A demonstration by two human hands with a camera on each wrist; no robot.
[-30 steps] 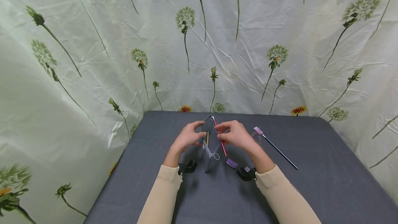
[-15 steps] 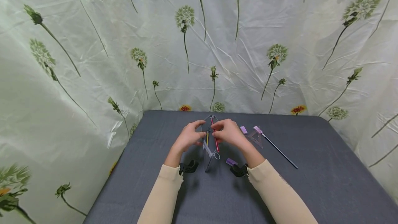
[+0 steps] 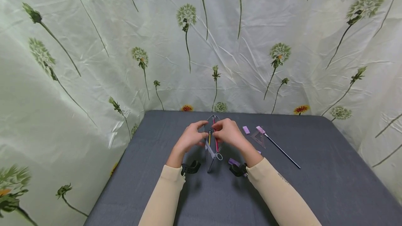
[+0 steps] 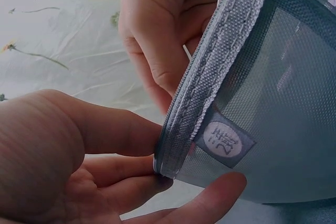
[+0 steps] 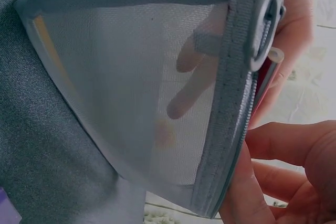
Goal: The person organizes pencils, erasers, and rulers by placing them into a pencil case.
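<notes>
A grey mesh zip pouch [image 3: 210,159] stands upright on the dark table with its zipped mouth spread. My left hand [image 3: 192,136] pinches its left rim, thumb and fingers on either side of the mesh beside a small label [image 4: 226,140]. My right hand [image 3: 228,132] pinches a red pencil [image 3: 216,145] lengthwise at the mouth, near the right rim. The pencil's pale near end [image 5: 275,54] shows beside the zip in the right wrist view. A yellow pencil [image 3: 209,137] is inside the pouch. Left fingers show through the mesh in the right wrist view.
To the right lie a lilac eraser [image 3: 246,130], a clear set square [image 3: 259,140] and a dark pencil [image 3: 282,151] whose end meets a pink block [image 3: 260,129]. A purple block [image 3: 233,162] sits by the right wrist strap. A flowered curtain [image 3: 238,51] hangs behind.
My right hand has moved left with the red pencil, bringing it from the pouch's right side into its mouth. The lilac eraser has come into view. My left hand stays put.
</notes>
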